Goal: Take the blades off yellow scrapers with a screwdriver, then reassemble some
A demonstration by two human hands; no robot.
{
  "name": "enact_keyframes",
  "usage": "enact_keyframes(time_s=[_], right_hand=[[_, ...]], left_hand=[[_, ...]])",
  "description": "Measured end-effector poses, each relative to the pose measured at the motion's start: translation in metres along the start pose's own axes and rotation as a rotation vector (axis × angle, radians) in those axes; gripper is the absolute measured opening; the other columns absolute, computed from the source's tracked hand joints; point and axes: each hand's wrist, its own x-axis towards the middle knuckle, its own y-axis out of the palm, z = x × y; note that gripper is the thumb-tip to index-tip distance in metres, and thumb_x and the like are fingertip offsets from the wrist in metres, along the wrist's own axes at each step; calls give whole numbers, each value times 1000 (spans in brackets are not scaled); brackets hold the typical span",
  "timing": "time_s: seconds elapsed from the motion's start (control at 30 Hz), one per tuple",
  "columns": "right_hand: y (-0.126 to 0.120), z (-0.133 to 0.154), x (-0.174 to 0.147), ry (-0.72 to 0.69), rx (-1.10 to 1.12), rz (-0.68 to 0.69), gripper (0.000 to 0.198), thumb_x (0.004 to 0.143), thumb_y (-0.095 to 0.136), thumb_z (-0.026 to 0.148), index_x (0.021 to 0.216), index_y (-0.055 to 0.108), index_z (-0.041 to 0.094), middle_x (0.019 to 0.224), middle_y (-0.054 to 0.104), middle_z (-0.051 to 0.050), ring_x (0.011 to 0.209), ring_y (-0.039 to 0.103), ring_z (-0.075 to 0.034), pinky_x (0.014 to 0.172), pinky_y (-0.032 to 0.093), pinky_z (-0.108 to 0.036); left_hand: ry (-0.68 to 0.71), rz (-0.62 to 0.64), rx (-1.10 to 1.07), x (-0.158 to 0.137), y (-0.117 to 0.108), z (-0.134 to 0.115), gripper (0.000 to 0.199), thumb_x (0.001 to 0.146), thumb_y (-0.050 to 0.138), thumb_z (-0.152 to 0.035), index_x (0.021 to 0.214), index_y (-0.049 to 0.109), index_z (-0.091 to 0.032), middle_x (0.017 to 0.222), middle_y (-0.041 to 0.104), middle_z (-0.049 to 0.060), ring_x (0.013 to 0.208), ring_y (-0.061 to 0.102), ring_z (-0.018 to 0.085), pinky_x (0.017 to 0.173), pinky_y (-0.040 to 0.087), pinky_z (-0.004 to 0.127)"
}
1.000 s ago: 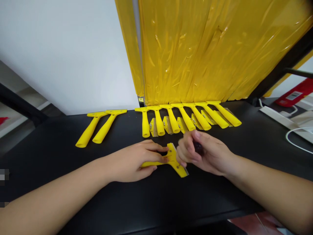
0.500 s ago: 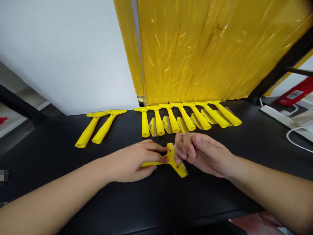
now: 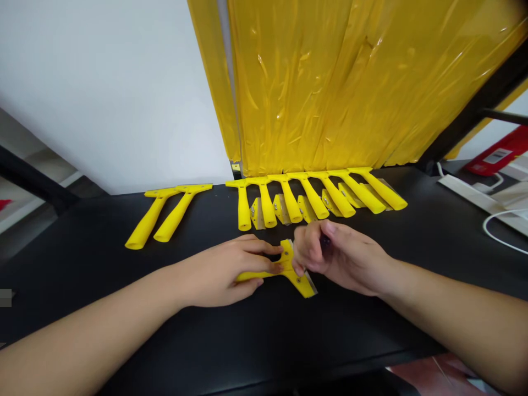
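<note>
A yellow scraper (image 3: pixel 303 283) lies on the black table with its head towards the right. Two screws show in the head, and a metal blade edge runs along its far right side. My left hand (image 3: pixel 235 269) is closed round the handle, fingertips pressed where it meets the head. My right hand (image 3: pixel 334 256) is curled over the head, close to the lower screw. Something dark and small shows inside the curled fingers, mostly hidden, so its kind is unclear.
Beyond my hands lies a row of several yellow scraper handles (image 3: pixel 291 201), with yellow blade plates (image 3: pixel 305 209) among them. Two more handles (image 3: pixel 173 217) lie to the left. A yellow plastic sheet (image 3: pixel 309 82) hangs behind; a white tray (image 3: pixel 474 198) and cable are at right.
My right fingers have curled tighter and turned slightly; the thin dark tip seen earlier below them is now hidden. My left hand and the scraper have hardly moved.
</note>
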Motion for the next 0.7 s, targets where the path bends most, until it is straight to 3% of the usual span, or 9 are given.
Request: enact_keyframes(time_s=[0.07, 0.13, 0.23, 0.37, 0.43, 0.53, 0.6, 0.7], right_hand=[[2, 0, -1, 18, 45, 37, 41, 113, 38, 49, 103, 66, 20, 64, 35, 7, 59, 35, -12, 73, 45, -32], [4, 0, -2, 13, 59, 24, 27, 110, 49, 49, 108, 60, 25, 64, 31, 9, 58, 29, -12, 71, 42, -30], [2, 1, -1, -14, 40, -41, 16, 105, 62, 39, 99, 55, 26, 76, 44, 5, 68, 42, -13, 75, 45, -30], [-6, 1, 1, -44, -51, -32, 25, 104, 63, 41, 92, 68, 20, 99, 56, -4, 90, 57, -17, 85, 49, -34], [-7, 1, 1, -28, -63, 14, 38, 108, 54, 44, 92, 74, 17, 86, 55, -3, 82, 56, -15, 83, 48, -33], [-3, 0, 0, 15, 29, 57, 47, 113, 38, 48, 105, 74, 18, 61, 38, 6, 60, 42, -12, 76, 45, -31], [1, 0, -2, 20, 74, 46, 37, 110, 46, 53, 113, 67, 23, 61, 33, 9, 57, 34, -11, 73, 43, -30], [2, 0, -2, -3, 79, 13, 19, 104, 64, 46, 109, 61, 28, 69, 39, 8, 62, 37, -11, 74, 42, -29]], left_hand=[[-4, -6, -6, 0, 0, 0, 52, 90, 62, -6, 137, 70, -27, 144, 64, 12, 130, 64, 28, 112, 53, 44], [-6, -10, -6, 0, 0, 0, 51, 90, 62, -6, 135, 70, -27, 144, 64, 12, 130, 64, 28, 111, 53, 44], [-6, -9, 1, 0, 0, 0, 51, 90, 62, -6, 136, 70, -27, 145, 63, 12, 130, 64, 28, 112, 53, 45], [2, -11, -2, 0, 0, 0, 54, 91, 62, -6, 140, 68, -28, 142, 65, 12, 131, 63, 28, 112, 53, 44], [-4, -13, -8, 0, 0, 0, 52, 92, 62, -7, 139, 68, -28, 142, 65, 12, 131, 63, 28, 112, 53, 44], [-14, -15, -23, 0, 1, 0, 48, 93, 61, -8, 137, 70, -27, 142, 65, 12, 132, 63, 28, 111, 53, 43], [-12, -13, -26, 0, 1, 0, 48, 93, 61, -8, 136, 70, -27, 142, 65, 12, 133, 62, 28, 111, 53, 44], [-7, -16, -18, 0, 1, 0, 50, 92, 61, -7, 136, 70, -27, 144, 64, 12, 131, 63, 28, 111, 53, 45]])
